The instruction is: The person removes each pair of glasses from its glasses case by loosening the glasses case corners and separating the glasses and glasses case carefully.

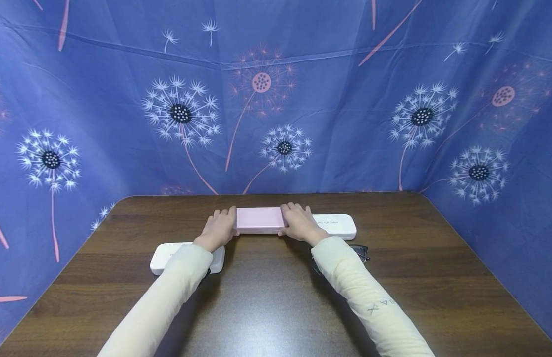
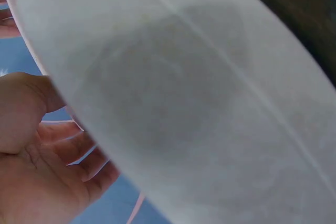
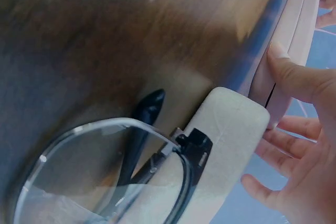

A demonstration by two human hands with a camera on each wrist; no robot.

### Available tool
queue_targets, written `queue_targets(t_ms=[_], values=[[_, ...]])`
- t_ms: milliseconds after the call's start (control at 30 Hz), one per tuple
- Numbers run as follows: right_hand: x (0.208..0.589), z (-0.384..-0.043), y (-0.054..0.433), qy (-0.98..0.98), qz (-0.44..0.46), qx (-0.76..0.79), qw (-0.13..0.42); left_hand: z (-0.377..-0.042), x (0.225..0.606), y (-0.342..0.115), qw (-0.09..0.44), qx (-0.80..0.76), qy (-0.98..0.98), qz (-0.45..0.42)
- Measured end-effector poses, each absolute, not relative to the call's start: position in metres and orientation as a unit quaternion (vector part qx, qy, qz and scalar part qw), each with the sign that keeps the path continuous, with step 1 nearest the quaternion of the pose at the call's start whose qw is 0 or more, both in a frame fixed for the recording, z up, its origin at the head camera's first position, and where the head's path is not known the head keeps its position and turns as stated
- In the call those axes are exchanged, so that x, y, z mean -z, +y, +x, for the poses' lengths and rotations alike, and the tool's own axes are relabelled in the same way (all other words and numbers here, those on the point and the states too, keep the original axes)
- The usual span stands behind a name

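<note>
A pink glasses case point(image 1: 260, 219) lies lengthwise near the far edge of the table, closed. My left hand point(image 1: 219, 229) grips its left end, and my right hand point(image 1: 300, 223) grips the right end. In the right wrist view the thumb point(image 3: 286, 69) presses the near side of the pink case point(image 3: 296, 30), close to its seam, with fingers behind. A white case point(image 2: 173, 103) fills much of the left wrist view and covers part of the left hand's grip. Eyeglasses point(image 3: 79, 128) appear large in the right wrist view.
Under my left forearm lies one white case point(image 1: 162, 258); another, printed white case point(image 1: 340, 225) sits right of the pink one. Dark-framed eyeglasses point(image 1: 361, 252) lie partly hidden by my right sleeve. A blue dandelion-print cloth point(image 1: 338, 148) hangs behind the wooden table point(image 1: 267, 307).
</note>
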State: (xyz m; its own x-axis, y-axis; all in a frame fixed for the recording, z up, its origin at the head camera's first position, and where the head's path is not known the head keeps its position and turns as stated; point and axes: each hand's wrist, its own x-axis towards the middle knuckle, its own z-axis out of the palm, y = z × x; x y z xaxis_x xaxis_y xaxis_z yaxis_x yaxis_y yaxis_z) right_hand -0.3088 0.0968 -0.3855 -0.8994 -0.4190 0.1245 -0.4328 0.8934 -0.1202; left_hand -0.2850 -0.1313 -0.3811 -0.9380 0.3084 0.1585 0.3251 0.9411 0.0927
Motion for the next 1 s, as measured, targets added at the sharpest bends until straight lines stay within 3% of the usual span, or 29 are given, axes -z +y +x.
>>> queue_targets(t_ms=[700, 1000], values=[[0.376, -0.273, 0.112, -0.95, 0.268, -0.091, 0.131, -0.255, 0.378, -0.132, 0.137, 0.056, -0.967, -0.206], [0.374, -0.257, 0.119, -0.951, 0.267, -0.104, 0.117, -0.239, 0.38, -0.128, 0.165, 0.047, -0.961, -0.215]])
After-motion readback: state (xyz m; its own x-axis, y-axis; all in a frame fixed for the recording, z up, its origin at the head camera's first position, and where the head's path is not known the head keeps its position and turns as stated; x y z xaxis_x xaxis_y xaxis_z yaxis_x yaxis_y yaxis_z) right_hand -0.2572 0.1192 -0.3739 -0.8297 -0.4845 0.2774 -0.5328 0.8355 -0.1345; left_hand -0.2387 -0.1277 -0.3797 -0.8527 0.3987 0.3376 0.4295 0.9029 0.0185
